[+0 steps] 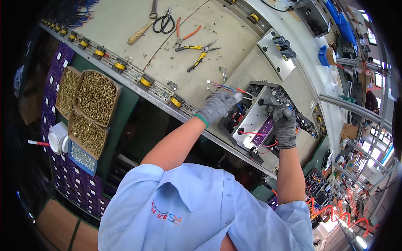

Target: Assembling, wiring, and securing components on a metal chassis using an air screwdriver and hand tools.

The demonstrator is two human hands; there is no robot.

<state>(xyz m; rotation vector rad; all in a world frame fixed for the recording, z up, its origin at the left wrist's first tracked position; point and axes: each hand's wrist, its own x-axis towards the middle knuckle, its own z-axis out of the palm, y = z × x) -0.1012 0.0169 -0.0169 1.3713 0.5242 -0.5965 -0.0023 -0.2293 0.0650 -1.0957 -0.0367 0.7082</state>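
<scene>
A metal equipment case (250,120) with black end parts, a purple circuit board (263,130) and red wires stands on the bench in front of me. My left hand (218,106), in a grey glove, reaches to its left end. Its fingers are drawn together beside blue and red wires (228,88); what they hold is hidden. Over the case's right part is my right hand (283,125), also gloved. Its fingers curl around a short black cable (267,104) that runs to a round black grommet (261,101) in the metal wall.
Pliers (204,55), red-handled cutters (180,38), black scissors (164,23) and an open-end wrench (223,73) lie beyond the case. A metal plate with black cylinders (284,45) sits farther right. Bins of brass screws (95,96) stand at left. Yellow rollers (146,80) line the bench edge.
</scene>
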